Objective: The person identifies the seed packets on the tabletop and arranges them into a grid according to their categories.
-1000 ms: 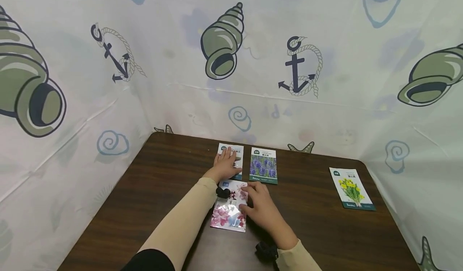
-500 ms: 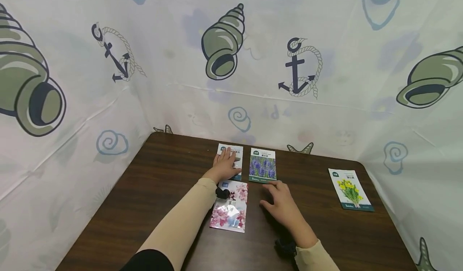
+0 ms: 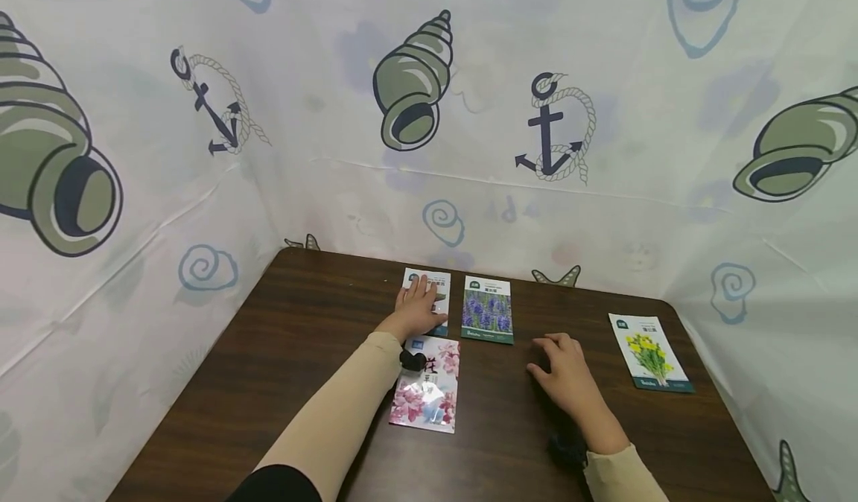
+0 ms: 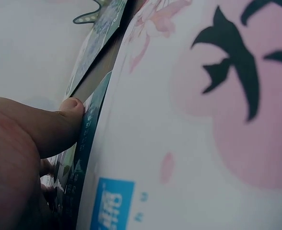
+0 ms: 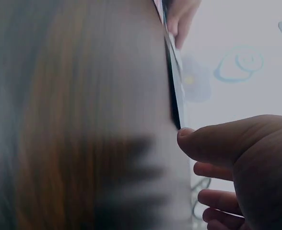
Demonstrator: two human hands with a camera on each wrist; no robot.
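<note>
My left hand (image 3: 414,310) rests with spread fingers on a flat seed packet (image 3: 442,282) near the table's back edge, covering most of its picture. Just in front lies a larger pink-blossom packet (image 3: 424,398), partly under my left wrist; it fills much of the left wrist view. To the right of my left hand is a seed packet with purple flowers (image 3: 486,312). Holding nothing, my right hand (image 3: 566,372) hovers over or touches the table between that packet and a yellow-flower seed packet (image 3: 650,353); its fingers are loosely bent.
The dark wooden table (image 3: 281,338) has rounded back corners. A pale cloth backdrop (image 3: 322,189) printed with shells and anchors stands behind it and along both sides. Dark wrist cameras sit on both arms.
My right hand has left the pink-blossom packet and moved right across the table, past the purple-flower packet. My left hand and the packets stay where they were.
</note>
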